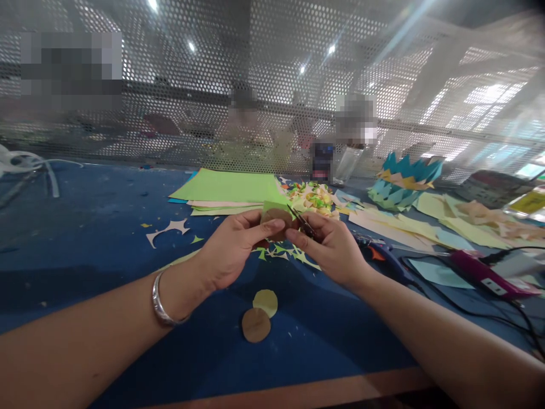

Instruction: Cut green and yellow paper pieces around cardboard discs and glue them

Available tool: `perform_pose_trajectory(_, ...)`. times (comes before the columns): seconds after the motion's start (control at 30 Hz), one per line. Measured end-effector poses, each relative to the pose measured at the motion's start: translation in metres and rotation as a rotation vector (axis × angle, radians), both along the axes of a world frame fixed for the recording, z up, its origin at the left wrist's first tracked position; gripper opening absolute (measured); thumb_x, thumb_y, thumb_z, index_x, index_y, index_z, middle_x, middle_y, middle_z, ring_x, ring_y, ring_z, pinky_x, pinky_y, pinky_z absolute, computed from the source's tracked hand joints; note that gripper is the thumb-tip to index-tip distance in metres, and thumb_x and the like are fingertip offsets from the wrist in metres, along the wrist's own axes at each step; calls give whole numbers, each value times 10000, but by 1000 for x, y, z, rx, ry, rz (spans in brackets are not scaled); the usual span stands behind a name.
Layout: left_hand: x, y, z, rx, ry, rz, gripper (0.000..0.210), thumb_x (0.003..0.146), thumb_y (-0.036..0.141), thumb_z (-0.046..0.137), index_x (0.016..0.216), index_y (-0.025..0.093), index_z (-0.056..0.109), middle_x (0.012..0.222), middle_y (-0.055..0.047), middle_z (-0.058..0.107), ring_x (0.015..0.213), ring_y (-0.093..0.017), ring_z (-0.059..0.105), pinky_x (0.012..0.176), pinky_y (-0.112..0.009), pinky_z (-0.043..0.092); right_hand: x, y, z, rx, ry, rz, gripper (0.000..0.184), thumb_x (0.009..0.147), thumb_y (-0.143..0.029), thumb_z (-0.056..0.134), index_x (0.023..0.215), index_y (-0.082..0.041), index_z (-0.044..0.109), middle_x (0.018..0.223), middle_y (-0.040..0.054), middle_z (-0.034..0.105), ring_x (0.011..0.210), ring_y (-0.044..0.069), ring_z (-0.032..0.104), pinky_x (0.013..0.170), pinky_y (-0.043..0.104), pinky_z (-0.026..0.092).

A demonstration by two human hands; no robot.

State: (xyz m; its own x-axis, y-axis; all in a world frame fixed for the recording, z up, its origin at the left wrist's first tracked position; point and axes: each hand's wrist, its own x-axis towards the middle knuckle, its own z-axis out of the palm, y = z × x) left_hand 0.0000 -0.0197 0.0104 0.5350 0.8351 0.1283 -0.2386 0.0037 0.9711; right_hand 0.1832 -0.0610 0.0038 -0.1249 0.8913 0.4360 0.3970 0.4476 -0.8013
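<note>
Left hand pinches green paper and a brown disc together above the blue table; right hand grips dark scissors beside them. Paper judged light, flexible, easily creased; disc probably stiffer; best held by the rim, clear of the blades. Green scraps clutter beneath; a glue gun lies near the right wrist.

Scissors: handles hidden by right hand
Small green paper: partly behind brown disc
White strips: cut off at left
</note>
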Motion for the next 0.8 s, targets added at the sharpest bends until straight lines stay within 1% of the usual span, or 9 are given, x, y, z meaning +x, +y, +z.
perform_pose_trajectory(0.1,-2,3,0,18,37,57,167,817,330,745,940,217,745,978,-28,738,884,-147,641,743,-249,469,2,2,-3,-58,-13,22,377,922,-535,597,768,-195,545,642,-52,389,567,93,335,514,254,261)
perform_pose_trajectory(0.2,-3,7,1,36,63,104,164,815,345,745,906,209,727,900,-20,727,833,-142,634,686,-239,451,3,4,-7,-148,38,67,449,958,-605,488,780,-196,538,608,-65,329,519,86,275,481,259,214)
perform_pose_trajectory(0.27,-4,8,1,57,70,118,157,826,346,733,899,207,720,864,-12,714,802,-131,617,661,-230,432,4,4,-9,-188,79,82,466,962,-621,464,783,-197,529,600,-71,304,503,82,241,468,261,195)
perform_pose_trajectory(0.37,-4,8,1,60,65,125,155,835,346,725,913,212,717,853,-5,706,777,-121,603,661,-228,422,4,5,-10,-211,110,78,470,954,-623,485,740,-205,475,599,-74,280,498,79,220,461,262,178)
perform_pose_trajectory(0.47,-3,7,1,68,56,143,171,829,353,728,925,212,713,845,-11,710,801,-136,620,679,-240,424,5,5,-10,-219,133,59,476,942,-630,502,724,-210,447,599,-72,273,504,81,228,460,262,175)
perform_pose_trajectory(0.63,-3,7,1,104,65,147,172,828,365,725,915,216,719,871,-21,719,819,-151,624,668,-245,429,5,5,-8,-252,165,84,441,932,-607,536,757,-204,505,599,-69,291,515,86,249,456,253,183)
perform_pose_trajectory(0.8,-3,5,-3,135,105,50,175,849,367,705,928,214,736,895,-21,719,785,-134,611,643,-237,426,3,4,-4,-308,252,135,414,924,-573,568,764,-191,555,562,-78,290,485,76,241,430,238,159)
